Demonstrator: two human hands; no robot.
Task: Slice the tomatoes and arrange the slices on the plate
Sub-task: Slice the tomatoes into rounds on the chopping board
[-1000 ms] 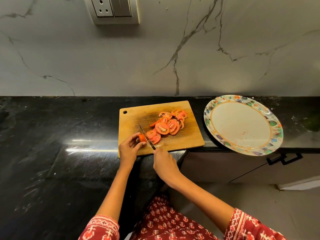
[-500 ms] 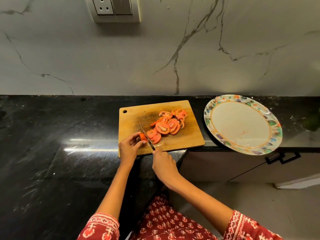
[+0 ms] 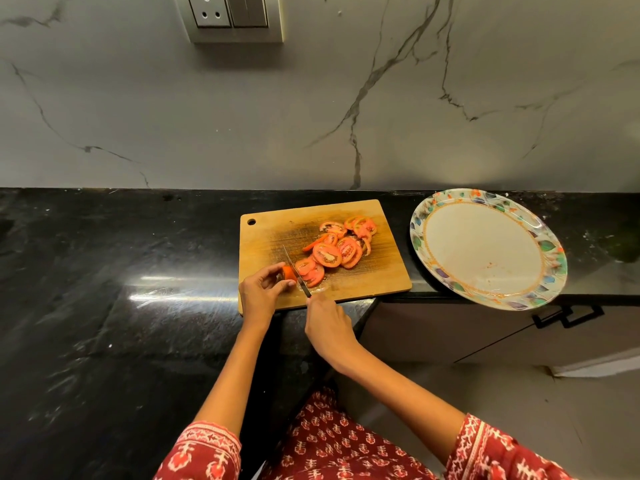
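Slicing: knife point(image 3: 296, 271) blade against tomato end point(image 3: 288, 273) on cutting board point(image 3: 273, 233)
Left hand point(image 3: 260, 293): pinching tomato end
Right hand point(image 3: 326, 326): curled round knife handle

One head-worn wide-angle view looks forward and steeply down. It faces the marble wall point(image 3: 311, 116) from close above the black counter point(image 3: 104, 271).

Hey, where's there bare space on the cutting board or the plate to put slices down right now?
The plate is bare apart from faint smears. On the cutting board, the far-left corner by the hanging hole and the near-right corner are free. Its middle is crowded with tomato slices, and the near-left holds the left hand, the tomato end and the knife.
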